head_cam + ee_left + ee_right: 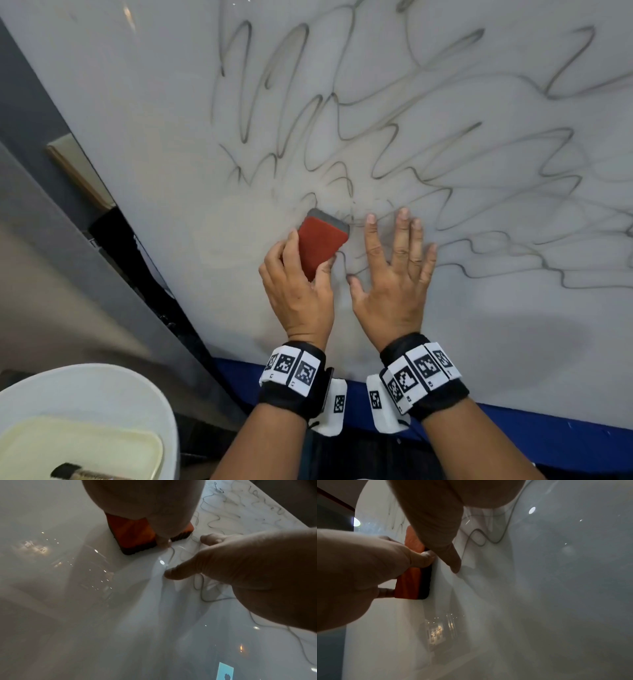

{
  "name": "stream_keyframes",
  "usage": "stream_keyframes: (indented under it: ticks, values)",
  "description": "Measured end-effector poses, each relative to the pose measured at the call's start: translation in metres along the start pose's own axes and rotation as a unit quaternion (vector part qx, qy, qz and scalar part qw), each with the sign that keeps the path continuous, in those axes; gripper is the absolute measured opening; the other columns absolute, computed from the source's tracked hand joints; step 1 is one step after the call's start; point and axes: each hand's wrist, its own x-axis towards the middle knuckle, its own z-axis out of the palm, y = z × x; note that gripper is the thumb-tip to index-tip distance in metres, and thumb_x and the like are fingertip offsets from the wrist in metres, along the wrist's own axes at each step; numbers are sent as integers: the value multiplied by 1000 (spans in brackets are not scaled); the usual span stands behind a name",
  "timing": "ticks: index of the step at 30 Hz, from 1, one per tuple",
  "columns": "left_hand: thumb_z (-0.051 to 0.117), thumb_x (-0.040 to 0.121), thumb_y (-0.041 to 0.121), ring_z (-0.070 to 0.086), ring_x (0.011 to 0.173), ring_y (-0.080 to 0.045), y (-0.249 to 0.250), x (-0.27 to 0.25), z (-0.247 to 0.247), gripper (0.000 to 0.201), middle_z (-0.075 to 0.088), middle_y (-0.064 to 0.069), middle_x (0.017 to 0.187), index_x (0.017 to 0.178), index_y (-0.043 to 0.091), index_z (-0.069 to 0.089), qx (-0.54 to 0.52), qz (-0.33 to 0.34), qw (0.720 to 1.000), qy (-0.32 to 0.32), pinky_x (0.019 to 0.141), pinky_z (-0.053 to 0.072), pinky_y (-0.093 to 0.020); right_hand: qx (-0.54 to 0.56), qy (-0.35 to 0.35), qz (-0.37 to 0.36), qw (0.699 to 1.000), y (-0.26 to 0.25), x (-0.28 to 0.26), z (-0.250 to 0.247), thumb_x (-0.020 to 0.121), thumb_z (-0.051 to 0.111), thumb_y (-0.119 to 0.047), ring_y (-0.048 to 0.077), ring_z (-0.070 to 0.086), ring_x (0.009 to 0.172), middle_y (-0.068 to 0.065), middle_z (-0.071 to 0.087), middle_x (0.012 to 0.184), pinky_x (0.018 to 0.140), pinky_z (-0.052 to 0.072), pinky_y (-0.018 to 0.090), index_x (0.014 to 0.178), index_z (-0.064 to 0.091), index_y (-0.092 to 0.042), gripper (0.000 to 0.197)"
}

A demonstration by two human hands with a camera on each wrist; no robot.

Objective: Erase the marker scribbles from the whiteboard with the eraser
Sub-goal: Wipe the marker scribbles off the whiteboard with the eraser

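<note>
- Red-backed eraser (320, 245) sits flat against the whiteboard (144, 102), its dark grey felt edge pointing to about 1 o'clock, right at the lower fringe of the marker scribbles (428, 137).
- Left hand (296, 284) grips that eraser from below: fingers curl over its left side, the thumb pinches its right edge, and the lower half of the block is hidden in the palm.
- Over on the right wrist view the thumb tip is pressed on the eraser's side, with the black felt layer touching the board surface.
- Right hand (394, 274) lies just beside the eraser at its 3 o'clock, palm flat on the whiteboard, fingers straight and spread wide, holding nothing, thumb splayed toward 9 o'clock.
- Fingertips (370, 219) of that hand land on the lowest scribble loops; the eraser's top corner is near the index finger, not touching it.
- Grey looping scribbles fill the board from 11 o'clock round to 3 o'clock of the hands; the patch at 9 o'clock of the eraser looks wiped, with a faint smear.
- Both wrists wear black bands with square black-and-white markers (291, 368).
- Blue edging (548, 431) runs under the board at 5 o'clock.
- White round tub (102, 387) sits at 8 o'clock, holding a cream tray (85, 445) and what looks like a brush (78, 474), partly cut off.
</note>
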Motion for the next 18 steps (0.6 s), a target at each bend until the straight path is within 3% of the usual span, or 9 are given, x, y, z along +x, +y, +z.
stream_keyframes:
  ticks: [2, 5, 8, 10, 12, 15, 18]
  values:
    - [82, 77, 23, 44, 113, -23, 1, 2, 2, 69, 52, -12, 125, 136, 7, 50, -34, -51, 998, 23, 99, 41, -37, 8, 2, -5, 1000, 2, 0, -4, 69, 85, -33, 24, -2, 152, 9, 6, 164, 121, 6, 54, 156, 19, -25, 110]
    - [82, 78, 23, 42, 117, -23, 8, 3, 7, 72, 52, -12, 128, 138, 7, 48, -76, -130, 987, 58, 100, 42, -46, 29, 0, 18, 999, 9, -2, -12, 70, 85, -34, 22, -2, 152, 10, 6, 165, 122, 2, 50, 157, 14, -25, 112]
    - [81, 77, 18, 44, 112, -28, 17, -12, 12, 69, 52, -14, 125, 137, 6, 50, -25, -37, 999, 5, 100, 37, -36, 26, -6, 32, 999, 17, -2, -15, 72, 84, -35, 22, -4, 152, 10, 3, 165, 122, 1, 50, 158, 12, -26, 112]
    - [81, 75, 16, 44, 111, -26, 20, -23, 13, 68, 50, -11, 125, 135, 8, 51, -8, 16, 999, -35, 98, 39, -37, 16, -9, 24, 1000, 19, -3, -13, 72, 83, -34, 22, -5, 152, 9, 0, 165, 122, 4, 53, 158, 13, -26, 111]
    - [82, 75, 18, 45, 113, -27, 19, -20, 16, 68, 52, -11, 125, 134, 7, 51, -18, -2, 999, -29, 100, 41, -41, 8, -10, 18, 1000, 21, -3, -13, 71, 84, -35, 22, -6, 152, 8, -1, 165, 121, 5, 53, 157, 15, -26, 111]
    - [83, 76, 21, 44, 117, -28, 17, -6, 16, 70, 53, -14, 126, 135, 4, 49, -66, -95, 992, 42, 102, 40, -48, -4, -14, 6, 1000, 25, -4, -15, 69, 85, -34, 20, -8, 152, 8, 1, 165, 121, 7, 53, 157, 17, -26, 111]
    - [82, 78, 21, 43, 115, -27, 24, -9, 17, 69, 52, -16, 126, 137, 4, 49, -37, -61, 997, 39, 105, 36, -34, -7, -18, 4, 1000, 26, -4, -14, 70, 84, -33, 20, -9, 152, 7, 1, 164, 120, 11, 55, 157, 19, -26, 108]
